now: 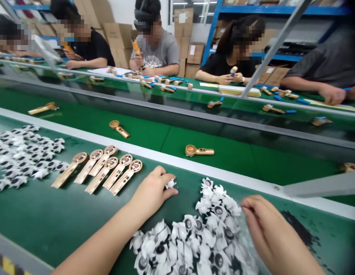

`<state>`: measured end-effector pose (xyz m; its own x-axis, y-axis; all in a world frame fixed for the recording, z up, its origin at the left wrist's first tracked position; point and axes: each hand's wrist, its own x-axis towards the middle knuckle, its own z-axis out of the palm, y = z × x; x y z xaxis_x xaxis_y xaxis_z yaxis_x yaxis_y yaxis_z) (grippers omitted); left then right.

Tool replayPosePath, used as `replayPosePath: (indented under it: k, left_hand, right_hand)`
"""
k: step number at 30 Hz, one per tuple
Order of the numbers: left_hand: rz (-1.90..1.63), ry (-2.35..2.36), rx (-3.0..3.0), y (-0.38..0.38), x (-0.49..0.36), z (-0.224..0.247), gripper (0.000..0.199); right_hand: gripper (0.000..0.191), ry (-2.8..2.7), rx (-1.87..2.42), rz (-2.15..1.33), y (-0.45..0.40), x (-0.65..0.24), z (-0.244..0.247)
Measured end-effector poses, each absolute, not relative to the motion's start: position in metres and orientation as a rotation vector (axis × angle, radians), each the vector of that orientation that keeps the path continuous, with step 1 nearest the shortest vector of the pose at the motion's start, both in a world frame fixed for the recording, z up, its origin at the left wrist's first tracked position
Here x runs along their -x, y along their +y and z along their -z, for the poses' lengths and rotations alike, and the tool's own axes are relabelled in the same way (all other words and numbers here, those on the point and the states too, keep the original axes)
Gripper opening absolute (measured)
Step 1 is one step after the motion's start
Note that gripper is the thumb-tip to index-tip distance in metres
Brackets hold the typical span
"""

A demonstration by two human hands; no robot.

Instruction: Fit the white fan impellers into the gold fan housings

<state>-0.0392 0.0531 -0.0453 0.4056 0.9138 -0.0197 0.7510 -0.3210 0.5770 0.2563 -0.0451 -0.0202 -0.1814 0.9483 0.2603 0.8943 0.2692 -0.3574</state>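
My left hand [154, 187] is closed, with a small white fan blade [171, 183] between thumb and fingers, just above the green table. Right of it and nearer to me lies a heap of white fan blades [191, 240], some showing dark round centres. At the right edge of this heap is my right hand [263, 217], its thumb and fingers pressed together; what they pinch, if anything, I cannot make out. Something clear, like plastic film [248, 244], seems to lie below those fingers. Several gold-coloured handheld fan housings [111, 164] lie left of my left hand.
White fan blades in rows [25, 152] cover the table's far left. Beyond a pale rail [162, 156], gold housings [200, 150] lie on a green belt [154, 139]. Small black pieces [302, 231] lie right of my right hand. Several people sit across, some holding orange tools [136, 47].
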Motion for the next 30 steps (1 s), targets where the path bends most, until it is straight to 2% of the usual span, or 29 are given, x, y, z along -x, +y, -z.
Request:
replayPosePath:
  k: [5, 8, 11, 14, 30]
  left_hand:
    - [-0.598, 1.420, -2.000, 0.050, 0.037, 0.035, 0.028]
    - [-0.805, 1.162, -1.479, 0.045, 0.029, 0.026, 0.033]
    - [-0.880, 0.847, -1.003, 0.039, 0.022, 0.019, 0.039]
    - [-0.903, 0.772, -0.888, 0.033, 0.020, 0.016, 0.044]
    - [-0.911, 0.872, -1.141, 0.030, 0.023, 0.021, 0.038]
  right_hand:
    - [0.021, -1.914, 1.475, -0.742, 0.008, -0.166, -0.011]
    - [0.022, -1.751, 1.452, -0.876, 0.021, -0.143, -0.005]
    - [0.017, -1.733, 1.391, -0.871, 0.020, -0.140, 0.000]
    - [0.014, -1.814, 1.355, -0.788, 0.015, -0.142, 0.000]
    - [0.018, -1.946, 1.391, -0.656, 0.018, -0.146, 0.008]
